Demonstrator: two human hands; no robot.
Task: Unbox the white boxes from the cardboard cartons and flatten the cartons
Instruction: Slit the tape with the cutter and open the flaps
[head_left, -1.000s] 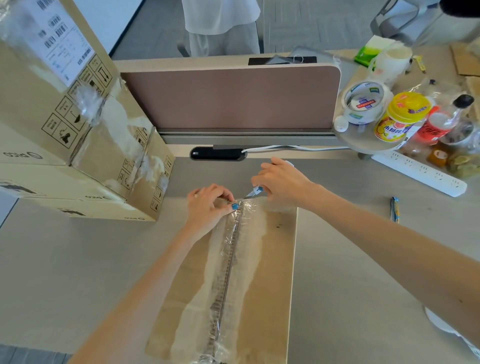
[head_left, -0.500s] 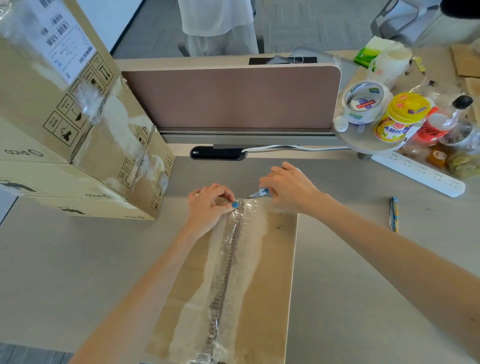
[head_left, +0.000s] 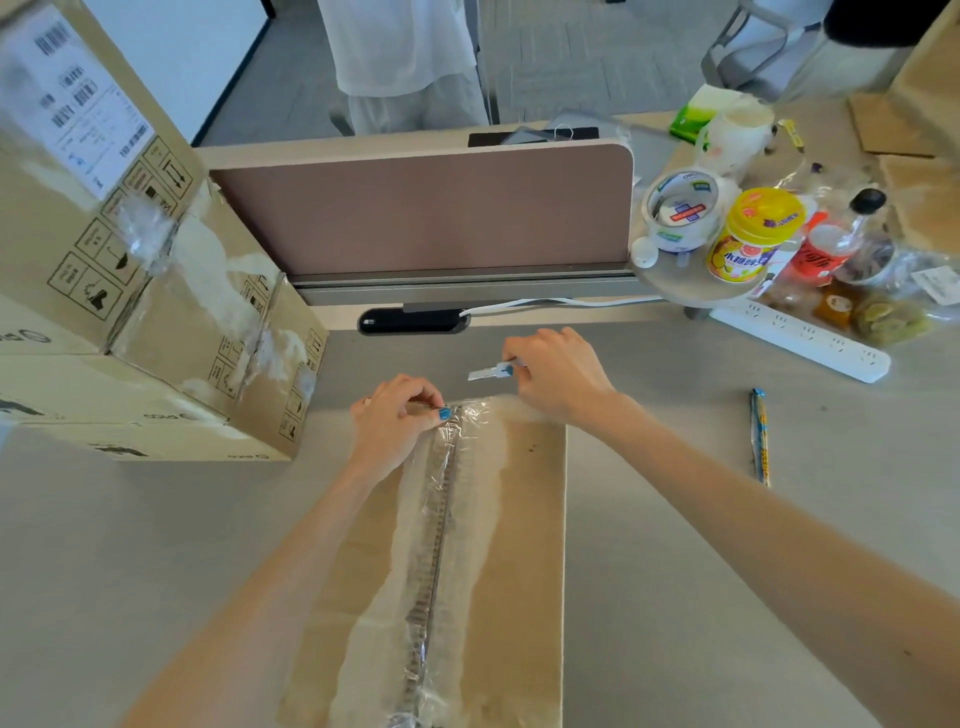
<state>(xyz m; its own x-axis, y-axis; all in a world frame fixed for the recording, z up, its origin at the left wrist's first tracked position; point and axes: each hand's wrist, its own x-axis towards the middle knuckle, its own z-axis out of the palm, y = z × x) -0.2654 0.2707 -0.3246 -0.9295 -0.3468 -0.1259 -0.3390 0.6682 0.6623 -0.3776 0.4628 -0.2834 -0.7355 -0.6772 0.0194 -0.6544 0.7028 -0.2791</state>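
On the grey table (head_left: 675, 519) the brown cardboard carton (head_left: 524, 545) lay lengthwise, pointing away from the person, with glossy crinkled tape (head_left: 441, 519) along its middle seam. The left hand (head_left: 395, 421) pinched the tape's far end; the right hand (head_left: 558, 371) had its fingers curled round a small knife (head_left: 488, 372), blade pointing left.

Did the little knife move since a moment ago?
Yes. The knife in the right hand has drawn back off the taped far edge of the carton, toward the desk divider.
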